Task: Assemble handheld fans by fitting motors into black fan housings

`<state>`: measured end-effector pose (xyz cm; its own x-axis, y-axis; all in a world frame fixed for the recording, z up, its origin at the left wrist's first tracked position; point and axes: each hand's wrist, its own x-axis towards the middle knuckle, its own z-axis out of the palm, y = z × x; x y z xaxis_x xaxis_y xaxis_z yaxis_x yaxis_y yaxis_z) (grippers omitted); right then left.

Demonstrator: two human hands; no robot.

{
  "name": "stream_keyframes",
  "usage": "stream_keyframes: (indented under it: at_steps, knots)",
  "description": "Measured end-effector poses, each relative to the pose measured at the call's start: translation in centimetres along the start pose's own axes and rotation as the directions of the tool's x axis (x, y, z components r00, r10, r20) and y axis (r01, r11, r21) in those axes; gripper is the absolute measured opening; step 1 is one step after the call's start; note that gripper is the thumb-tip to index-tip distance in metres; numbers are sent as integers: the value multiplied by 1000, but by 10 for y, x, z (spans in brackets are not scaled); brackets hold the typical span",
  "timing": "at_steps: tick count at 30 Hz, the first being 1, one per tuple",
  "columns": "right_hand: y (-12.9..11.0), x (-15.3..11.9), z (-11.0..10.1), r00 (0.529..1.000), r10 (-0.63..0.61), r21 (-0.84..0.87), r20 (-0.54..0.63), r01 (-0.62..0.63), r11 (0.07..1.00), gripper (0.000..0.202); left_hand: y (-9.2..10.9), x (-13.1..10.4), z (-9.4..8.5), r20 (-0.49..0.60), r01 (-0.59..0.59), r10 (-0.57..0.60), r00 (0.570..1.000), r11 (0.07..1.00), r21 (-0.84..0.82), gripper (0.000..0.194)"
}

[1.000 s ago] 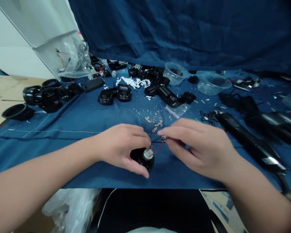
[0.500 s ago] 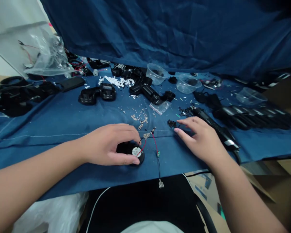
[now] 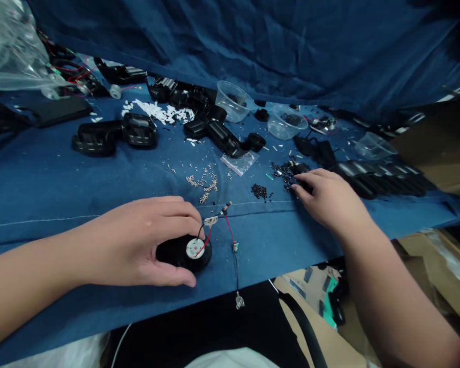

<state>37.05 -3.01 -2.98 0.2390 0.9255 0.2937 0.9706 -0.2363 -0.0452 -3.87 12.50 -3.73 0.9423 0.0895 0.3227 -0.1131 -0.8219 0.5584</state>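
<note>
My left hand [image 3: 149,245] curves around a round black housing [image 3: 176,250] lying at the front of the blue cloth. A white disc-shaped motor [image 3: 195,248] sits on this housing, with red and black wires leading off it. The wires join a metal contact plate [image 3: 210,221], and a second wired string carries a small green circuit board [image 3: 235,247]. Its metal end clip [image 3: 239,301] hangs past the cloth's edge. Over on the right, my right hand [image 3: 325,199] closes over a dark corded tool, apparently an electric screwdriver, which it mostly hides. Loose black pieces [image 3: 283,171] lie at its fingertips.
Small black screws [image 3: 259,191] and silver screws [image 3: 205,186] lie in heaps mid-cloth. Behind them are black curved housings [image 3: 115,135], white bits [image 3: 161,111] and clear plastic cups [image 3: 233,99]. A row of black casings [image 3: 379,176] stretches along the right.
My right hand has moved right, from beside the black screw heap onto the corded tool. My left thumb has lifted off the motor's edge. The view has shifted right.
</note>
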Motion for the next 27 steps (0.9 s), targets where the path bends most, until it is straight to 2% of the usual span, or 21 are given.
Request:
stream_keyframes:
  at_steps: [5, 10, 14, 17, 19, 21, 22, 23, 24, 25, 26, 27]
  knots:
    - [8, 3, 11, 996, -90, -17, 29, 90, 996, 30, 1, 2, -2, 23, 23, -23, 999, 1000, -6, 49]
    - [24, 5, 6, 987, -158, 112, 16, 155, 981, 18, 6, 2, -5, 87, 63, -62, 994, 998, -16, 61]
    - [29, 3, 6, 992, -126, 213, 12, 121, 970, 12, 6, 1, -4, 105, 71, -67, 992, 997, -31, 62]
    - [24, -1, 1, 998, -59, 273, -16, 61, 960, 13, 4, 2, -3, 113, 75, -68, 991, 996, -54, 60]
    - [12, -11, -9, 998, 5, 296, -68, 15, 955, 14, 4, 3, -3, 112, 77, -69, 991, 994, -72, 62]
    - [-13, -28, -22, 981, 111, 330, -161, -53, 943, 22, 4, 4, -4, 100, 76, -66, 993, 992, -102, 65]
    - [-29, -39, -28, 963, 173, 348, -207, -93, 933, 29, 5, 4, -4, 93, 78, -67, 993, 990, -121, 66]
    - [-47, -51, -32, 914, 299, 444, -274, -156, 882, 31, 5, 4, -5, 87, 83, -71, 994, 987, -138, 66]
    - [-66, -63, -33, 885, 360, 517, -296, -169, 839, 31, 5, 5, -5, 82, 88, -76, 994, 985, -150, 66]
    - [-85, -74, -32, 905, 346, 544, -248, -166, 823, 28, 6, 5, -5, 80, 95, -84, 993, 984, -152, 66]
    - [-101, -84, -29, 935, 276, 540, -224, -117, 833, 23, 6, 5, -6, 82, 102, -91, 992, 984, -146, 65]
    - [-114, -91, -24, 965, 145, 524, -217, -11, 852, 15, 6, 4, -6, 82, 107, -96, 992, 985, -134, 64]
